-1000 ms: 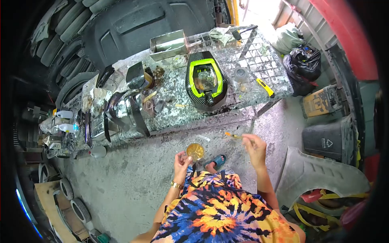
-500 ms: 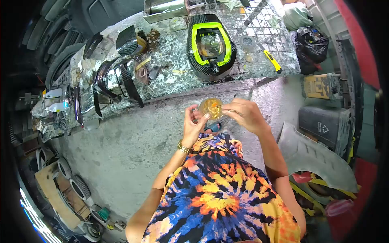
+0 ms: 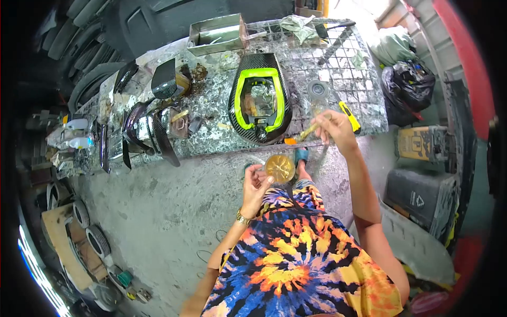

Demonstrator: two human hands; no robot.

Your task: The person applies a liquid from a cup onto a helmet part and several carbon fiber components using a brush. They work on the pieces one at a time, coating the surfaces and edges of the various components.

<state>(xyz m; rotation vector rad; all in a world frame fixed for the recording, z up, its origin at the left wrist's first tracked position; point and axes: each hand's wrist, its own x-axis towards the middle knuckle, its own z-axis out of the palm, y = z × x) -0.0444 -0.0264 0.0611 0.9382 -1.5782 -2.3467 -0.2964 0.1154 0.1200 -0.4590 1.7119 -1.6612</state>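
Observation:
A round, see-through cup of amber liquid point(image 3: 280, 169) is in my left hand point(image 3: 256, 185), thumb on its near side and fingers around its left edge. My right hand point(image 3: 335, 131) pinches a small brush point(image 3: 305, 134) with an orange tip, held out over the table's front edge. The tip points left, close to the front right of a black carbon-weave part point(image 3: 234, 108) with a bright green inner border point(image 3: 241, 87). This part lies on the table with an opening in its middle. The tip appears apart from it, though the gap is hard to judge.
The stained table point(image 3: 211, 103) bears a yellow cutter point(image 3: 349, 117), a clear round lid-like piece point(image 3: 318, 90), a metal tray point(image 3: 217, 47) and several curved black parts point(image 3: 161, 138) at left. Right of it are a black bag point(image 3: 406, 87) and a dark bin point(image 3: 420, 201).
My right hand has lifted the brush out of the cup and moved it up and forward to the table. The view has shifted, with the table now lower and nearer in frame.

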